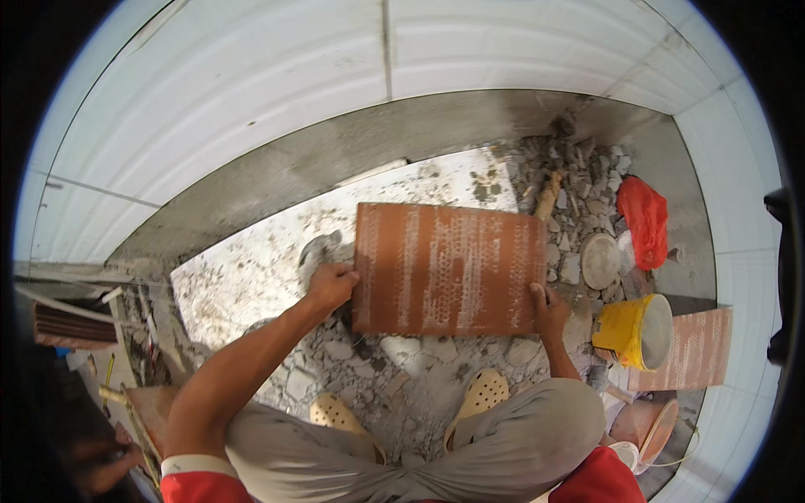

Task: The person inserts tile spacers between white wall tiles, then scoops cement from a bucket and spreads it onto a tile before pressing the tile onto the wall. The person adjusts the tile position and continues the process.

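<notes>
A reddish-brown tile (449, 270), with a textured face streaked white, is held up between my two hands. My left hand (332, 287) is closed on its left edge. At the lower right corner my right hand (548, 313) grips the opposite edge, partly hidden behind the tile. Beyond and beneath the tile lies a large white board (251, 281) speckled with dirt. Next to my left hand is a grey lump (322, 248), its kind unclear. The tile hides part of the board and the rubble.
Broken rubble (394, 360) surrounds my shoes. On the right are a red plastic bag (644, 220), a round pale disc (600, 261), a yellow bucket (620, 332) and another tile (694, 348). Stacked tiles (71, 325) stand left. Another person's hand (109, 471) shows dimly, lower left. White-tiled walls (277, 75) enclose the space.
</notes>
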{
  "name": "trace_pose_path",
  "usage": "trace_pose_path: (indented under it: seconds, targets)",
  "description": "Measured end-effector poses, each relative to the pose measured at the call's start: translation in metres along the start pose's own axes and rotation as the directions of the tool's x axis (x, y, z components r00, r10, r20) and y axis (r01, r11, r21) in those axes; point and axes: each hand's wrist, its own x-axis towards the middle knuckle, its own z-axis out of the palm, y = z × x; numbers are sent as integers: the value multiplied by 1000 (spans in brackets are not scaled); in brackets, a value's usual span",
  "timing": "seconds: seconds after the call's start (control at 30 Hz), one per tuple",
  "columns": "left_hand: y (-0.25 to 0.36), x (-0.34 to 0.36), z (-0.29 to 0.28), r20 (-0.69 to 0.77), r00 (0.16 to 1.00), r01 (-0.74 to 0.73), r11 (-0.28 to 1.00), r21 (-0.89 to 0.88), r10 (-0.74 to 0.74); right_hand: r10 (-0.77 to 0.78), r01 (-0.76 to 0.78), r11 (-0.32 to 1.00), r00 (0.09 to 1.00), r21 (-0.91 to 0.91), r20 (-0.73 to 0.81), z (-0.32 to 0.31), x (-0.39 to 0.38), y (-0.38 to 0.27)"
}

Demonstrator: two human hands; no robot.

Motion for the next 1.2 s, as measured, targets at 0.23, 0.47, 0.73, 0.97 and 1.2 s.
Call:
trace_pose_path:
  seconds: [0.23, 0.47, 0.73, 0.97, 1.2]
  targets:
    - [-1, -6, 15, -94, 996, 1, 998, 55, 4, -142, 131, 952, 990, -275, -18, 10, 10, 25]
    - [-14, 1, 22, -211, 976, -17, 992, 125, 43, -167, 160, 896, 986, -414, 19, 11, 11, 25]
    - [31, -26, 3, 51, 998, 27, 995, 97, -32, -180, 176, 917, 983, -359, 22, 7, 12, 35]
    - [49, -132, -94, 125, 954, -299, 883, 363, 272, -176, 248, 871, 964, -425, 202, -41, 8, 37]
    - [-60, -305, -107, -807, 535, -526, 846, -87, 250, -118, 180, 908, 976, -378, 181, -41, 9, 46]
